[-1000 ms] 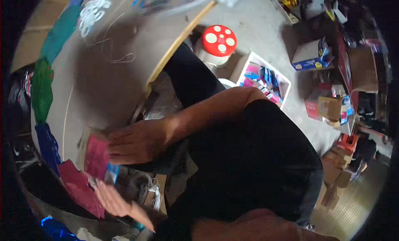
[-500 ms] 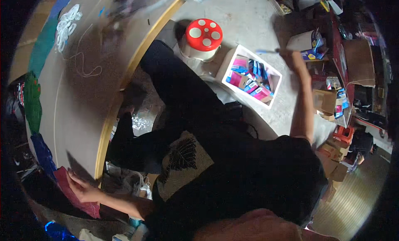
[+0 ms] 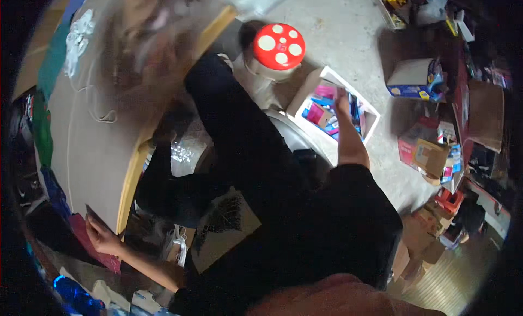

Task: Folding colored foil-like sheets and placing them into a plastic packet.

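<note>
My right hand (image 3: pixel 342 102) reaches into a white open box (image 3: pixel 372 123) on the floor. Inside are pink-and-blue packets (image 3: pixel 316 113). Its fingers are smeared among the packets, so whether one is gripped cannot be made out. At the near left corner of the table (image 3: pixel 90 152), my left hand (image 3: pixel 103 241) rests by the rim with its fingers loosely extended. Beside it a maroon cloth strip (image 3: pixel 81 231) runs along the table's edge. No object shows in the left hand.
A red stool with white dots (image 3: pixel 279 46) stands beyond the white box. White cord (image 3: pixel 80 38) lies on the table's far left. Blurred shapes (image 3: pixel 152 38) cross the table's far end. Cartons (image 3: pixel 411 79) and an open cardboard box (image 3: pixel 430 158) line the right.
My right hand has come left from the open floor into the white box; a thin blue thing showed beside it before. My left hand stays by the table's corner, its fingers slightly more bent.
</note>
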A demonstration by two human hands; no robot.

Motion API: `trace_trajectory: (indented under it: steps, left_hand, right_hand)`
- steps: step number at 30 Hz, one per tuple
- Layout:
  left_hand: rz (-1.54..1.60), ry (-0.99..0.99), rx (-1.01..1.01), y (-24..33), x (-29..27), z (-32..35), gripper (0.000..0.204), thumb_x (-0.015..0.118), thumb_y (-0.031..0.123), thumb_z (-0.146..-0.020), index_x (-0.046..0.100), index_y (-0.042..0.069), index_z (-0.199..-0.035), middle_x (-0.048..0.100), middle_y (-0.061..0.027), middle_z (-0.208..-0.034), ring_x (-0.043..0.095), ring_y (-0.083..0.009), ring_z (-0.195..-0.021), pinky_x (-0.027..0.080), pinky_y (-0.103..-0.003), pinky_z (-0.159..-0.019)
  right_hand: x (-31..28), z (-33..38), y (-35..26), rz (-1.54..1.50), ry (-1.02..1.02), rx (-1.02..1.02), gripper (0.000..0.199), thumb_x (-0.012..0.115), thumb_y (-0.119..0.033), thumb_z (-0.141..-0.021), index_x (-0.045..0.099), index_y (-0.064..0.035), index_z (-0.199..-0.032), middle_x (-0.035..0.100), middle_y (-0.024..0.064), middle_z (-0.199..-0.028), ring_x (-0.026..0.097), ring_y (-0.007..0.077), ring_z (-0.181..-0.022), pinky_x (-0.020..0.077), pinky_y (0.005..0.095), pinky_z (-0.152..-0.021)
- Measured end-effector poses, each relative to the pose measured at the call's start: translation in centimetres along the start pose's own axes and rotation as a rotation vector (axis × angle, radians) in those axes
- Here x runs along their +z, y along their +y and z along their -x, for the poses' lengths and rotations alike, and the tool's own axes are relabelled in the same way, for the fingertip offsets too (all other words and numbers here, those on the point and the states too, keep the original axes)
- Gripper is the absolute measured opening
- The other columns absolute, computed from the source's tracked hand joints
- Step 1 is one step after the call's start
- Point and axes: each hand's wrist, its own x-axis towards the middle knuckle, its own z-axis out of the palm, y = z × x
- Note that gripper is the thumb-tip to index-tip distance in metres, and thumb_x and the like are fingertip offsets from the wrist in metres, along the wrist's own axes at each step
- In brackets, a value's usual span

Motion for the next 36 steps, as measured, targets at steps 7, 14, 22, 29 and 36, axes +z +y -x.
trace_trajectory:
  steps: [7, 14, 22, 29, 36]
  left_hand:
    - [0.110, -0.024, -0.292, 1.3, 0.0, 0.3, 0.025, 0.064, 0.016, -0.096, 0.069, 0.000, -0.114, 0.072, -0.0136, -0.108, 0.069, -0.0199, -0.096, 0.054, -0.033, -0.084]
    - [0.107, 0.024, -0.095, 2.6, -1.3, -0.8, 0.014, 0.064, 0.009, -0.094, 0.071, -0.001, -0.101, 0.073, -0.0162, -0.096, 0.071, -0.0253, -0.086, 0.054, -0.035, -0.079]
    - [0.247, -0.159, 0.335, 5.5, -2.0, -10.3, 0.014, 0.070, 0.013, -0.085, 0.071, 0.004, -0.095, 0.071, -0.0136, -0.095, 0.068, -0.0338, -0.087, 0.055, -0.041, -0.077]
    - [0.375, -0.319, 0.463, 5.1, 6.2, -19.0, 0.011, 0.069, 0.018, -0.082, 0.069, 0.008, -0.088, 0.068, -0.0065, -0.093, 0.067, -0.0295, -0.085, 0.055, -0.042, -0.071]
    - [0.267, -0.187, 0.480, 3.3, 15.5, -24.2, 0.013, 0.067, 0.017, -0.079, 0.064, 0.008, -0.088, 0.066, -0.0104, -0.099, 0.065, -0.0324, -0.095, 0.054, -0.045, -0.078]
  right_hand:
    - [-1.6, 9.4, -24.6, 0.389, 0.209, -0.582, 0.031, 0.070, -0.032, -0.089, 0.067, -0.0033, -0.079, 0.056, 0.0114, -0.056, 0.056, 0.0229, -0.051, 0.0461, 0.0325, -0.052]
    - [-10.9, 20.4, -54.7, 0.426, -0.474, -0.817, 0.024, 0.074, -0.018, -0.085, 0.073, -0.0034, -0.104, 0.071, 0.0140, -0.099, 0.066, 0.0218, -0.096, 0.0515, 0.0365, -0.088]
    - [11.9, 19.6, -84.7, 0.411, -0.183, -1.993, 0.021, 0.067, -0.020, -0.086, 0.070, -0.0063, -0.102, 0.067, 0.0156, -0.097, 0.063, 0.0353, -0.095, 0.0512, 0.0450, -0.080]
    - [28.6, 18.8, -92.4, 0.835, -0.328, -1.826, 0.030, 0.069, -0.031, -0.085, 0.069, -0.0050, -0.101, 0.067, 0.0223, -0.099, 0.064, 0.0391, -0.094, 0.0513, 0.0483, -0.082]
    - [30.7, 18.5, -92.7, 0.763, -0.186, -1.847, 0.024, 0.070, -0.026, -0.085, 0.067, -0.0029, -0.089, 0.069, 0.0182, -0.081, 0.068, 0.0341, -0.078, 0.0529, 0.0454, -0.071]
